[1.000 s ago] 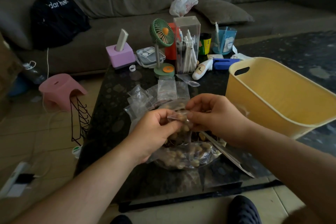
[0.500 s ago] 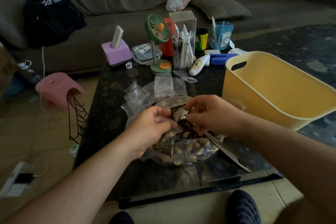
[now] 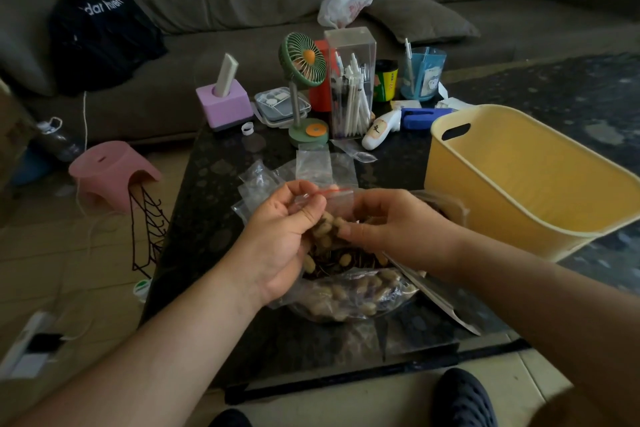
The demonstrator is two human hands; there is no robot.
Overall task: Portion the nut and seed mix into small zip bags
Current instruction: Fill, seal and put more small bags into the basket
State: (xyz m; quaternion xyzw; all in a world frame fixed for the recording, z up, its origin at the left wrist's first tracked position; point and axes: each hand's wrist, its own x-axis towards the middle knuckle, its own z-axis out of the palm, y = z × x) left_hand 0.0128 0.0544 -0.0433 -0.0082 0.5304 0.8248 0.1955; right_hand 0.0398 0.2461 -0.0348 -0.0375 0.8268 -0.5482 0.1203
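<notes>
Left hand [image 3: 277, 239] pinches the small zip bag [image 3: 329, 199] by its red-striped mouth, above the big nut bag [image 3: 349, 295] on the dark table [image 3: 207, 218]; right hand [image 3: 391, 222] grips the zip bag's other side, nuts [image 3: 329, 224] at its fingertips, yellow tub [image 3: 519, 177] beside it

We cannot see how full the small zip bag [image 3: 332, 199] is: both hands cover its lower part. The yellow basket [image 3: 526, 184], right of it, is cut off by the frame edge, its bottom hidden.
</notes>
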